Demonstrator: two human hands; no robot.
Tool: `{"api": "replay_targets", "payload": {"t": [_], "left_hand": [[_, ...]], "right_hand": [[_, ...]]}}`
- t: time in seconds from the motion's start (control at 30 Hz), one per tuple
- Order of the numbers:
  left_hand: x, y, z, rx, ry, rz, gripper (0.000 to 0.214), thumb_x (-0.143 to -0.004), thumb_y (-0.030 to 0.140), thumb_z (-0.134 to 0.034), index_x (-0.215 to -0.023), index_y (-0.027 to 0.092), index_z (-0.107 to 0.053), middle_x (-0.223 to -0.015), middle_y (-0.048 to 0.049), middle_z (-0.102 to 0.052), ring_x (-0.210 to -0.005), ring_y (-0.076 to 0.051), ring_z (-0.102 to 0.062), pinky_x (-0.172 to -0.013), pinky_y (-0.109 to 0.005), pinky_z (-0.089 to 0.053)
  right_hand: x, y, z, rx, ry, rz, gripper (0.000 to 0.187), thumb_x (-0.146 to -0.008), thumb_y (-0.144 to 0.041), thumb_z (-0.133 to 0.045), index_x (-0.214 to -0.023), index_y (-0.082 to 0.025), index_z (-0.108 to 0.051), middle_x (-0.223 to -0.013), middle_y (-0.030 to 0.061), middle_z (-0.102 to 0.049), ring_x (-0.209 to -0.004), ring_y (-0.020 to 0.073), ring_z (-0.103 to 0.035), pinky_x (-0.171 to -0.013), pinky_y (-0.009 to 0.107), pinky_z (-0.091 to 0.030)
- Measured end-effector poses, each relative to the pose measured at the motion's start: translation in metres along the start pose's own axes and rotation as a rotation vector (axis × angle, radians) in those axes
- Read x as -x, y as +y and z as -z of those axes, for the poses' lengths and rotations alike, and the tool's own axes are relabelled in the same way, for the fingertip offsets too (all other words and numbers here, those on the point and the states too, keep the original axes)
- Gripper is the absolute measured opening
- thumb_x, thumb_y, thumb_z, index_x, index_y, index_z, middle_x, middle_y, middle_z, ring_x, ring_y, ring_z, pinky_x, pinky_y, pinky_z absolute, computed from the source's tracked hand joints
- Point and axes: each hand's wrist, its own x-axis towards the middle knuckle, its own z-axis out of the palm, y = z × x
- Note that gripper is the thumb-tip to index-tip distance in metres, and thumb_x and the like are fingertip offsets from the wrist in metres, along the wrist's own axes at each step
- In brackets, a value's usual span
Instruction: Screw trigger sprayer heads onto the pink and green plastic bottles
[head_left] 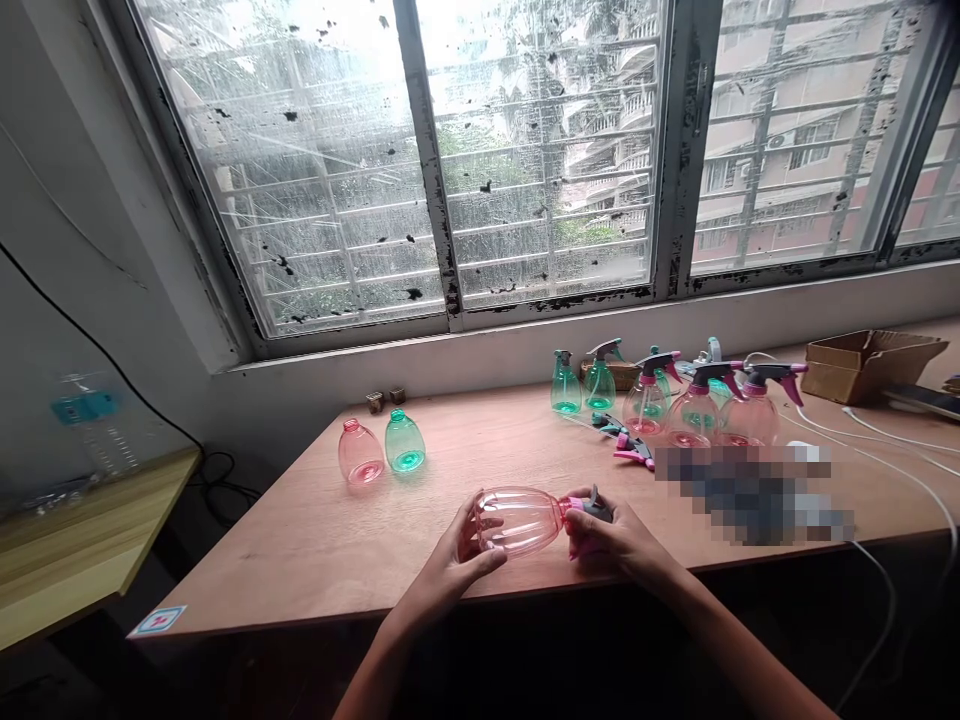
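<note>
A clear pink spray bottle [521, 518] lies sideways between my hands, just above the near edge of the table. Its base end is gripped by my left hand [459, 555], fingers behind and thumb in front. At the neck, my right hand [619, 535] is closed around the pink and grey spray head [589, 512], which sits against the bottle's mouth. Whether the head is fully screwed down cannot be seen. Two bottles without heads, one pink [361, 455] and one green [405, 442], stand upright to the left. Loose spray heads [634, 450] lie beyond my right hand.
Several pink bottles with heads [690, 410] and green ones [598, 385] stand at the back right. A cardboard box [870, 365], white cables [900, 455] and a blurred patch [750, 495] are on the right. Two small cups [386, 400] sit near the window wall.
</note>
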Motion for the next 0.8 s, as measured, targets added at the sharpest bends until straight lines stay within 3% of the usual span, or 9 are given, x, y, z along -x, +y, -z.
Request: {"api": "replay_targets", "payload": {"t": [0.2, 0.33, 0.47, 0.63, 0.8], "left_hand": [[0.0005, -0.0059, 0.0030, 0.007, -0.046, -0.033, 0.106, -0.080, 0.030, -0.078, -0.156, 0.034, -0.005, -0.142, -0.0148, -0.047, -0.140, -0.029, -0.039, -0.113, -0.047, -0.032], [-0.0014, -0.0069, 0.0033, 0.001, -0.009, -0.015, 0.107, -0.078, 0.034, -0.080, -0.157, 0.029, -0.007, -0.135, -0.0152, -0.052, -0.131, -0.031, -0.048, -0.109, -0.047, -0.036], [-0.0017, -0.0061, 0.0038, -0.032, -0.012, 0.005, 0.093, -0.079, 0.038, -0.078, -0.153, 0.023, -0.025, -0.129, -0.0152, -0.054, -0.120, -0.031, -0.056, -0.106, -0.048, -0.040], [-0.0013, -0.0100, 0.0051, -0.006, -0.035, -0.045, 0.105, -0.078, 0.028, -0.081, -0.155, 0.037, -0.010, -0.150, -0.0140, -0.039, -0.139, -0.030, -0.041, -0.112, -0.046, -0.035], [-0.0020, -0.0061, 0.0023, 0.038, -0.038, -0.024, 0.110, -0.076, 0.039, -0.081, -0.157, 0.027, -0.007, -0.148, -0.0192, -0.043, -0.141, -0.033, -0.039, -0.114, -0.050, -0.033]], "right_hand": [[-0.0009, 0.0005, 0.0004, 0.003, 0.008, 0.006, 0.035, -0.080, -0.041, -0.079, -0.099, -0.017, -0.061, -0.075, 0.0006, -0.068, -0.060, 0.0178, -0.067, -0.060, 0.032, -0.055], [-0.0016, 0.0011, 0.0012, 0.005, 0.008, -0.002, 0.035, -0.080, -0.040, -0.079, -0.100, -0.017, -0.061, -0.075, 0.0007, -0.068, -0.061, 0.0173, -0.067, -0.060, 0.031, -0.055], [-0.0015, 0.0016, 0.0016, 0.014, 0.005, 0.001, 0.035, -0.081, -0.040, -0.078, -0.100, -0.017, -0.061, -0.076, 0.0011, -0.068, -0.061, 0.0174, -0.068, -0.060, 0.031, -0.056], [-0.0022, 0.0018, 0.0018, 0.010, -0.004, -0.003, 0.036, -0.080, -0.041, -0.079, -0.102, -0.017, -0.062, -0.077, 0.0017, -0.068, -0.061, 0.0181, -0.068, -0.061, 0.032, -0.056], [-0.0034, 0.0028, 0.0027, 0.000, -0.004, 0.010, 0.036, -0.080, -0.040, -0.079, -0.101, -0.016, -0.061, -0.076, 0.0019, -0.068, -0.060, 0.0174, -0.068, -0.060, 0.032, -0.055]]}}
